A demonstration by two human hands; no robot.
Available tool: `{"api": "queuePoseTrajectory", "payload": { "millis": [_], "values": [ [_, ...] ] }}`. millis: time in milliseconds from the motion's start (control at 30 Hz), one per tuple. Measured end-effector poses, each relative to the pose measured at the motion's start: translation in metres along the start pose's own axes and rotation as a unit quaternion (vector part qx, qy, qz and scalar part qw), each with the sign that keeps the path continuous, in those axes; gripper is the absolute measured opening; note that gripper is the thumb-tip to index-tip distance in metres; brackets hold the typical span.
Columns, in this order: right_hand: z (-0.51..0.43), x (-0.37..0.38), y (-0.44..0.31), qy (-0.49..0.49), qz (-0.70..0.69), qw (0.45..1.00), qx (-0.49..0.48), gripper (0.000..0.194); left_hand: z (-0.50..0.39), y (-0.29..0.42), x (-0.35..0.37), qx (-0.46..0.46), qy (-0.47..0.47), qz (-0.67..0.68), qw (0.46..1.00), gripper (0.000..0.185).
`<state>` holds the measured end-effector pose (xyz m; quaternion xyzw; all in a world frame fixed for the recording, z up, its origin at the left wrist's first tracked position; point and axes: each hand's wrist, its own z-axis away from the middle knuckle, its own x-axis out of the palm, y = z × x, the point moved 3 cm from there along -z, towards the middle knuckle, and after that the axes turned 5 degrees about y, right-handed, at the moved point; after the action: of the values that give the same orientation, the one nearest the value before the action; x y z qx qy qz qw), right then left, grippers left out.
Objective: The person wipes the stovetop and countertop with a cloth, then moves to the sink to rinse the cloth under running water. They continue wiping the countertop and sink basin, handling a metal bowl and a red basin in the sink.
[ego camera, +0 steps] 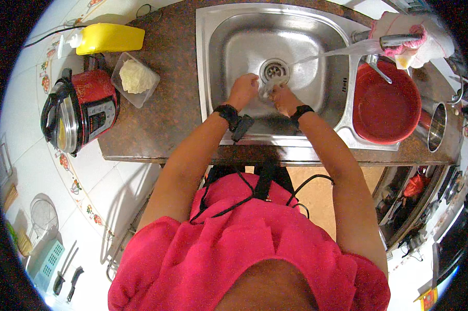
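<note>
Both my hands are low inside the stainless steel sink (241, 42), just in front of its drain strainer (274, 70). My right hand (285, 100) has its fingers curled at a blurred, translucent thing (270, 86), perhaps clear plastic; splashing water makes it hard to tell. On the other side of that thing is my left hand (243, 91), its fingers bent inward, and whether they touch it cannot be made out. A stream of water (335, 52) runs from the faucet (401, 40) at the right toward the drain. Black bands circle both wrists.
A red plastic basin (387, 103) sits on the drainboard, beside a steel container (437, 126). Cloth (438, 37) wraps the faucet. At the left are a red electric pressure cooker (96, 105), a yellow bottle (111, 38) and a clear tray (142, 99) holding what looks like cabbage (136, 77).
</note>
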<state>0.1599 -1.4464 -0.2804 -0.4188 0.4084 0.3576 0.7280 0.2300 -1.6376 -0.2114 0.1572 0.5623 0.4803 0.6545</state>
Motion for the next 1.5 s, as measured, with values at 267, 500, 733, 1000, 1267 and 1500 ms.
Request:
{"api": "queuePoseTrajectory", "payload": {
  "millis": [267,500,733,1000,1267,1500],
  "values": [
    [0.043,-0.042,0.074,-0.061,-0.048,0.965,0.252,0.031,0.016,0.018,-0.04,0.141,0.061,-0.104,0.983,0.03],
    [0.004,0.029,-0.009,-0.01,-0.068,0.998,0.002,0.022,0.028,0.021,-0.057,0.128,-0.083,-0.265,0.952,0.033],
    [0.021,-0.052,0.072,0.001,-0.118,0.912,0.393,0.025,0.008,0.002,0.013,0.07,-0.102,-0.315,0.941,0.058],
    [-0.004,-0.018,0.002,0.054,-0.046,0.97,0.233,0.05,-0.02,-0.045,0.033,-0.151,-0.178,-0.248,0.94,0.073],
    [0.02,-0.034,0.063,0.079,-0.263,0.899,0.34,0.051,-0.014,-0.041,0.023,-0.108,-0.199,-0.269,0.936,0.072],
    [0.017,-0.032,0.022,-0.086,0.095,0.983,0.133,0.053,-0.018,-0.039,0.02,-0.096,-0.193,-0.287,0.933,0.064]
  ]
}}
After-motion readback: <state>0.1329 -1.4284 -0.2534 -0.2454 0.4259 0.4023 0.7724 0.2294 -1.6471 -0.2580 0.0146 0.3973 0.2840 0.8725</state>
